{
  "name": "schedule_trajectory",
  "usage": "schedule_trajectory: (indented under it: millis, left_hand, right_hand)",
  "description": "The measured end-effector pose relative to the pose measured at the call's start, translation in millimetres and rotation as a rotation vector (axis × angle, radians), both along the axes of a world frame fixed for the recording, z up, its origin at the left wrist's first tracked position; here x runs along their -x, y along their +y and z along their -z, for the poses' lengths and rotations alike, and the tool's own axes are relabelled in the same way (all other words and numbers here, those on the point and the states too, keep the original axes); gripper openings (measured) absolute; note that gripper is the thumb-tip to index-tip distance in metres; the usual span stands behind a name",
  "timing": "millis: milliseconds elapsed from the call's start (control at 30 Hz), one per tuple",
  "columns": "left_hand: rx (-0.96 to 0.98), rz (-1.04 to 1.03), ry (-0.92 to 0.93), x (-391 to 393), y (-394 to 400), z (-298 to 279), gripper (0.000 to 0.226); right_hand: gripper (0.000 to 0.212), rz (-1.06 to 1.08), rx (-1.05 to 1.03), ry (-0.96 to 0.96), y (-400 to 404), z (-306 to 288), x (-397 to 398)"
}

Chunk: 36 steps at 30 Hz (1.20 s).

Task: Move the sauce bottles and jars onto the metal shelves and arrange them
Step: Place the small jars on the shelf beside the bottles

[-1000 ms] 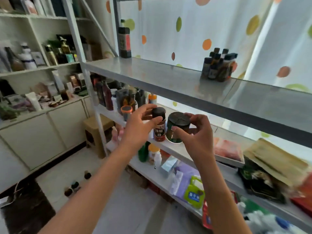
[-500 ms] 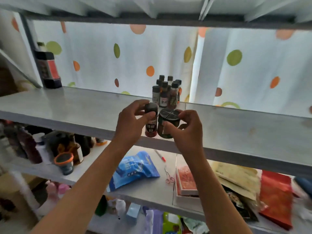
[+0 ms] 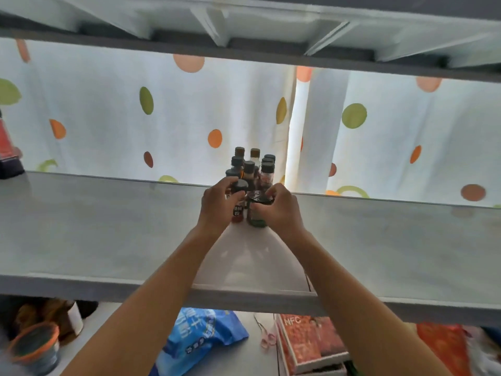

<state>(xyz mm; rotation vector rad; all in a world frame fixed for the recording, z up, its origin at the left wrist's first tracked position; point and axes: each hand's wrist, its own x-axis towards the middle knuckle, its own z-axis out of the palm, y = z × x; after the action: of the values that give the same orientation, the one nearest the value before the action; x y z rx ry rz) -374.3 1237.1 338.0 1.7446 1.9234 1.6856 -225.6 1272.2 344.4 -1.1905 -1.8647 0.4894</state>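
Bottle [image 3: 238, 204] and jar [image 3: 257, 213], upright, gripped in our left hand [image 3: 219, 207] and right hand [image 3: 282, 210], just before the shelf's [image 3: 108, 226] back-edge cluster [image 3: 252, 166].

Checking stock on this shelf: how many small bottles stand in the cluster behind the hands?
7 caps visible in the cluster, at the shelf's back edge by the curtain; more may hide behind the hands.

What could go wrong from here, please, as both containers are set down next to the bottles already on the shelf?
1. The left hand grips a slim red-labelled bottle right in front of the bottle cluster; pushing further back could topple some of them.
2. The right hand holds the green jar mostly by its lid, so it might slip or tilt on release.
3. Both containers sit close together; withdrawing the fingers could knock one against the other.
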Motion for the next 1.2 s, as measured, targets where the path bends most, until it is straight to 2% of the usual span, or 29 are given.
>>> schedule_trajectory:
  millis: [167,367,500,833,967,1067,1200]
  left_hand:
    - [-0.018,-0.054,0.065,10,28,5,0.041]
    - [-0.031,-0.12,0.19,8,32,13,0.045]
    - [-0.003,-0.174,0.267,9,33,14,0.046]
    - [0.057,-0.188,0.295,11,38,20,0.052]
    - [0.04,-0.172,0.307,11,34,20,0.059]
    - [0.007,-0.171,0.363,10,27,20,0.057]
    - [-0.037,-0.176,0.454,6,11,20,0.051]
  right_hand:
    - [0.032,0.069,-0.09,0.014,19,13,16]
    - [0.02,0.044,-0.141,0.028,25,21,17]
    - [0.026,0.03,-0.163,0.0,26,24,18]
    - [0.032,-0.002,-0.168,-0.019,27,26,13]
    - [0.045,-0.006,-0.177,-0.031,22,26,10]
    - [0.051,0.034,-0.226,-0.023,19,25,6]
    - [0.043,0.068,-0.364,-0.056,11,22,0]
